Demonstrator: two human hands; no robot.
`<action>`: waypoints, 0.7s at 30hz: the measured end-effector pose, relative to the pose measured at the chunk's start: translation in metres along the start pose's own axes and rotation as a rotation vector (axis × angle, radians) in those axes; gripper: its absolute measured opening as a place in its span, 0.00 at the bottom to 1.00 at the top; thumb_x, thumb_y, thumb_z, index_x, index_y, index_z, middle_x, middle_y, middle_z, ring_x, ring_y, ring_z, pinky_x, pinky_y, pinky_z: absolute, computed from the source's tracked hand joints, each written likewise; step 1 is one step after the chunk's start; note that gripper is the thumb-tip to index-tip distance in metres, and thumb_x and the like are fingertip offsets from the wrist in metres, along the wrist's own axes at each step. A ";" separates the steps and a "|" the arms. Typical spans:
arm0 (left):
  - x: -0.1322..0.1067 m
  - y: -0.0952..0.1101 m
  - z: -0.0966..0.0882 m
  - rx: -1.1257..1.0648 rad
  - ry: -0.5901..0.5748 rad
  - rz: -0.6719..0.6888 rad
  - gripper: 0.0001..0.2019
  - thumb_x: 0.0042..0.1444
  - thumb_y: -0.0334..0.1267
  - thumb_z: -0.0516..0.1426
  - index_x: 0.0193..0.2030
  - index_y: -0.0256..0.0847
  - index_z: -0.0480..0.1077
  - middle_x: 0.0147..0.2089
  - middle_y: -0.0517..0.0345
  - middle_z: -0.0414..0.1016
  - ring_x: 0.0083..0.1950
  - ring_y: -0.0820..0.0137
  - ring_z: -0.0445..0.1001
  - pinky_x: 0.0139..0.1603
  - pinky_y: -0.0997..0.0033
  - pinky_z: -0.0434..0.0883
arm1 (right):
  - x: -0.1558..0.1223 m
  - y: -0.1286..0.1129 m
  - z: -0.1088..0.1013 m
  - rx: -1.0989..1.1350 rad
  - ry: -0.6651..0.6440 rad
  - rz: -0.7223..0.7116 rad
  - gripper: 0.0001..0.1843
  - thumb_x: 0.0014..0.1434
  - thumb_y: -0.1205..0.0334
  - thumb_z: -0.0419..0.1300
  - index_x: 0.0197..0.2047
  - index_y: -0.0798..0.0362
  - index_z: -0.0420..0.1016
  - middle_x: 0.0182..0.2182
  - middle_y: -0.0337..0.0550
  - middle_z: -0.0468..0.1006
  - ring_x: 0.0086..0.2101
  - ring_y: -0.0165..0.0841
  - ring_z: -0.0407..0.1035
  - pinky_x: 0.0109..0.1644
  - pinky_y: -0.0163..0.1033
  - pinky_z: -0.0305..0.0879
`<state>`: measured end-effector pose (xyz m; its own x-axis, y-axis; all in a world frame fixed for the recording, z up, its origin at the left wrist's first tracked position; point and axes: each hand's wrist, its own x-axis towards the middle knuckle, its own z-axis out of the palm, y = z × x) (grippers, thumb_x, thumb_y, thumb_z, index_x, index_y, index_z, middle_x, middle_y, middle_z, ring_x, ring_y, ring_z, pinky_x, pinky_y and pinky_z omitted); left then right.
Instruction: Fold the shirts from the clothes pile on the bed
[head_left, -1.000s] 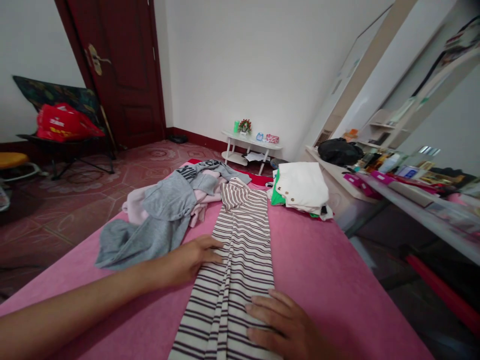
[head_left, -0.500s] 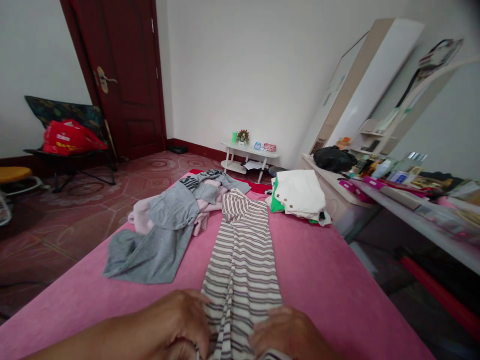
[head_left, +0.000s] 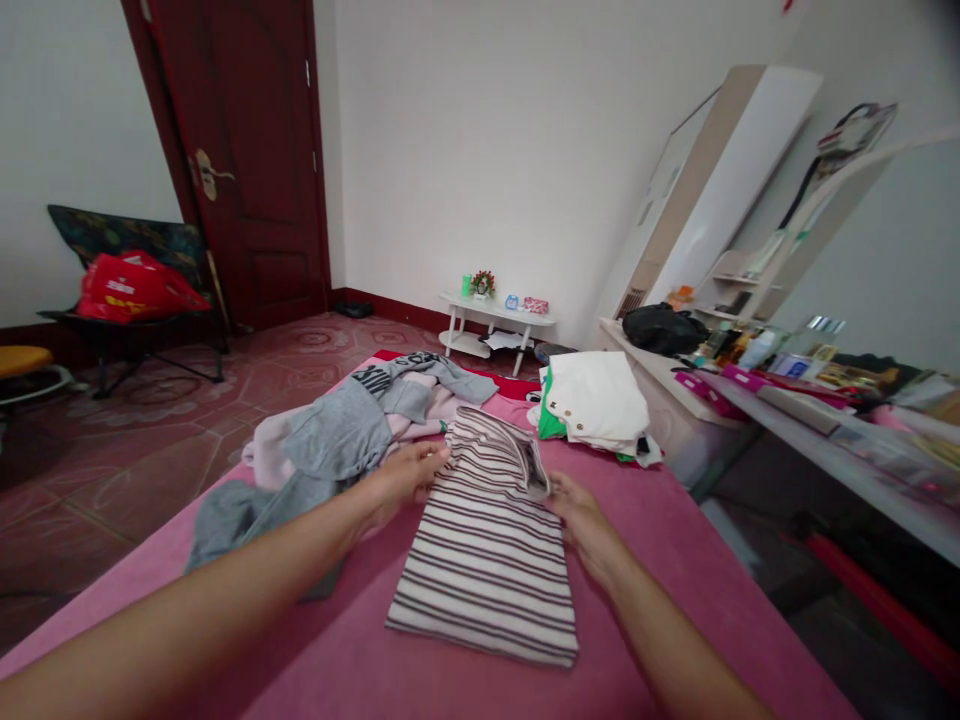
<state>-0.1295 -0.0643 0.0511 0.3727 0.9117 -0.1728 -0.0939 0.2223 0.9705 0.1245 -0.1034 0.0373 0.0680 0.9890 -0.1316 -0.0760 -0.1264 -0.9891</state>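
A striped knit top (head_left: 487, 560), white with dark lines, lies folded over on the pink bed, with its far end bunched near what looks like a rolled edge. My left hand (head_left: 411, 476) is at its far left edge, fingertips touching the fabric and fingers stretched out. On the opposite side, my right hand (head_left: 581, 515) has its fingers apart beside the right edge, close to the rolled part. Grey clothing (head_left: 330, 440) with dark lettering lies loose to the left, partly behind my left forearm, over a pale pink garment (head_left: 266, 445).
A stack of folded clothes (head_left: 600, 400), white on top with green below, sits at the bed's (head_left: 675, 590) far right. Right of the bed stands a dressing table (head_left: 810, 420) crowded with bottles and boxes. A small white table (head_left: 495, 308) is beyond the far end.
The striped top was long and stretched toward me; its near part is now folded over away from me. Both hands have moved forward from the near end to the far end.
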 end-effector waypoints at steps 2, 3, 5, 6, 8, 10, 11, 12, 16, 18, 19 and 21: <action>0.029 -0.016 -0.005 0.045 0.104 -0.021 0.22 0.47 0.48 0.64 0.43 0.38 0.66 0.34 0.56 0.75 0.34 0.67 0.75 0.34 0.69 0.71 | 0.024 0.016 -0.006 0.036 0.039 0.078 0.22 0.41 0.57 0.68 0.42 0.49 0.70 0.34 0.42 0.82 0.35 0.41 0.77 0.34 0.44 0.72; 0.038 -0.025 -0.008 0.076 0.154 -0.009 0.24 0.45 0.45 0.66 0.45 0.37 0.66 0.33 0.57 0.74 0.33 0.67 0.75 0.34 0.69 0.71 | 0.031 0.024 -0.009 0.046 0.048 0.076 0.23 0.42 0.56 0.67 0.42 0.49 0.69 0.34 0.43 0.82 0.35 0.42 0.77 0.35 0.45 0.73; 0.048 -0.044 -0.013 0.137 0.204 0.065 0.29 0.40 0.39 0.68 0.49 0.37 0.64 0.32 0.61 0.72 0.32 0.68 0.74 0.34 0.70 0.71 | 0.037 0.037 -0.012 0.045 0.068 -0.014 0.25 0.43 0.55 0.67 0.44 0.50 0.68 0.35 0.44 0.82 0.36 0.42 0.77 0.38 0.46 0.73; 0.050 -0.052 -0.015 0.166 0.196 0.110 0.31 0.39 0.37 0.67 0.51 0.37 0.63 0.32 0.61 0.72 0.32 0.69 0.74 0.34 0.70 0.70 | 0.038 0.042 -0.013 0.032 0.081 -0.070 0.26 0.43 0.54 0.67 0.46 0.51 0.67 0.35 0.44 0.82 0.37 0.43 0.77 0.40 0.47 0.73; 0.049 -0.062 -0.018 0.264 0.175 0.203 0.32 0.40 0.36 0.65 0.54 0.37 0.63 0.35 0.61 0.71 0.31 0.70 0.73 0.33 0.71 0.69 | 0.037 0.047 -0.013 -0.005 0.122 -0.150 0.28 0.44 0.54 0.67 0.48 0.52 0.66 0.36 0.45 0.82 0.39 0.42 0.77 0.43 0.47 0.72; 0.047 -0.066 -0.019 0.433 0.186 0.277 0.28 0.44 0.37 0.62 0.54 0.38 0.65 0.36 0.60 0.71 0.29 0.71 0.71 0.30 0.72 0.67 | 0.039 0.050 -0.012 -0.034 0.158 -0.165 0.28 0.45 0.54 0.67 0.48 0.52 0.66 0.35 0.44 0.82 0.38 0.43 0.77 0.43 0.47 0.72; 0.046 -0.065 -0.018 0.528 0.206 0.301 0.26 0.46 0.38 0.62 0.54 0.39 0.67 0.35 0.59 0.71 0.29 0.71 0.70 0.30 0.72 0.66 | 0.042 0.050 -0.012 -0.046 0.167 -0.166 0.27 0.45 0.55 0.66 0.48 0.52 0.67 0.34 0.44 0.82 0.38 0.42 0.77 0.43 0.48 0.72; 0.046 -0.063 -0.016 0.621 0.229 0.320 0.24 0.47 0.39 0.61 0.53 0.39 0.68 0.35 0.59 0.71 0.29 0.71 0.70 0.30 0.72 0.66 | 0.046 0.051 -0.012 -0.066 0.171 -0.174 0.25 0.45 0.55 0.65 0.47 0.52 0.67 0.34 0.44 0.82 0.37 0.42 0.77 0.43 0.47 0.72; 0.056 -0.044 -0.006 0.887 0.330 0.343 0.27 0.50 0.47 0.62 0.56 0.41 0.66 0.41 0.52 0.75 0.40 0.62 0.74 0.39 0.67 0.68 | 0.069 0.051 -0.016 -0.316 0.201 -0.290 0.17 0.48 0.55 0.59 0.41 0.53 0.72 0.34 0.46 0.81 0.36 0.40 0.76 0.43 0.46 0.72; 0.066 -0.034 -0.002 0.972 0.386 0.339 0.31 0.49 0.47 0.63 0.59 0.42 0.64 0.48 0.48 0.75 0.48 0.58 0.74 0.46 0.65 0.68 | 0.081 0.049 -0.019 -0.435 0.241 -0.330 0.14 0.47 0.56 0.59 0.37 0.54 0.73 0.35 0.48 0.81 0.37 0.41 0.76 0.44 0.47 0.71; 0.072 -0.031 -0.001 1.002 0.413 0.332 0.33 0.47 0.47 0.65 0.59 0.41 0.63 0.50 0.46 0.74 0.51 0.56 0.72 0.49 0.63 0.67 | 0.086 0.047 -0.021 -0.469 0.266 -0.337 0.14 0.46 0.56 0.61 0.37 0.54 0.74 0.36 0.49 0.81 0.38 0.42 0.75 0.44 0.48 0.71; 0.084 -0.029 -0.001 1.020 0.455 0.315 0.36 0.41 0.44 0.68 0.57 0.38 0.63 0.53 0.40 0.72 0.56 0.51 0.69 0.53 0.59 0.65 | 0.093 0.041 -0.022 -0.520 0.288 -0.354 0.17 0.42 0.58 0.63 0.37 0.53 0.74 0.36 0.49 0.80 0.40 0.43 0.74 0.45 0.48 0.70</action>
<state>-0.0962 0.0065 0.0081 0.0794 0.9632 0.2568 0.7413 -0.2293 0.6308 0.1492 -0.0183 -0.0173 0.2679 0.9267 0.2636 0.4818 0.1081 -0.8696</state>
